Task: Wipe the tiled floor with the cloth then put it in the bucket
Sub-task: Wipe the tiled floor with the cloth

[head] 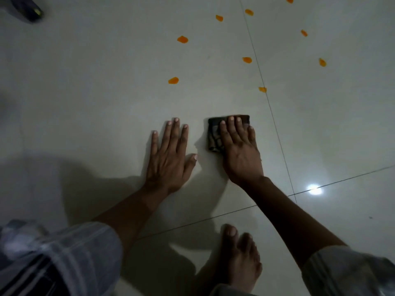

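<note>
Text on floor [106,92]: none can be read.
Text on cloth [215,135]: none; only a checked weave shows.
Text on sleeves [81,253]: none; stripes only.
Dark object at top left [30,9]: a small yellow-green mark, too blurred to read.
Orange bits [182,39]: no marks.
</note>
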